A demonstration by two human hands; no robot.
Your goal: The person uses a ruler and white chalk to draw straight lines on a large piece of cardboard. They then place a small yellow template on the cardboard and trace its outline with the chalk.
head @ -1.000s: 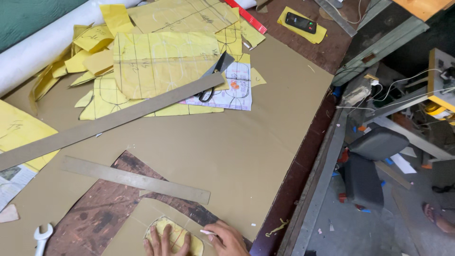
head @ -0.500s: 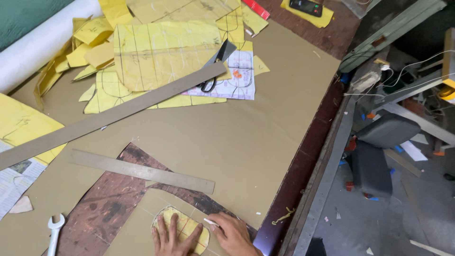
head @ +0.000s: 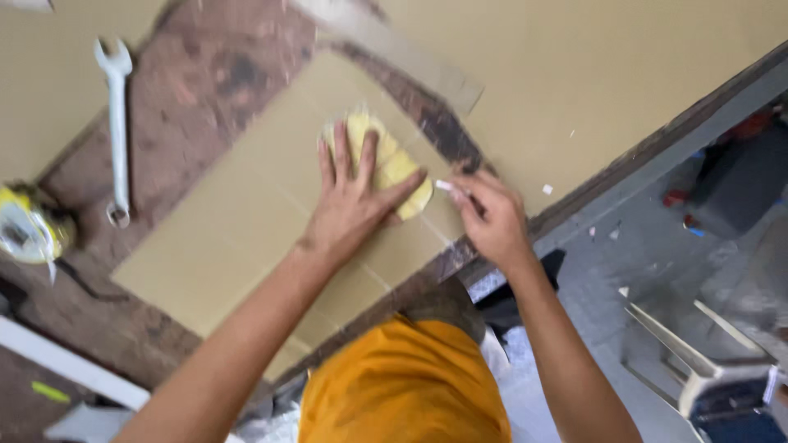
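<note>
Closer now, left hand (head: 349, 205) presses yellow template (head: 394, 164); right hand (head: 491, 217) pinches chalk (head: 444, 185).

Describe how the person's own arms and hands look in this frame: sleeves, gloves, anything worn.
Both arms are bare from wrist to as far up as the frame shows, with no sleeves in view. The left hand and right hand wear no gloves; motion blur hides any rings. No wristband or watch shows. An orange garment covers the torsо below.

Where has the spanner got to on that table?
In the head view the white spanner lies at upper left on the dark bare patch of table, left of the tan card sheet and above the yellow tape measure.
</note>
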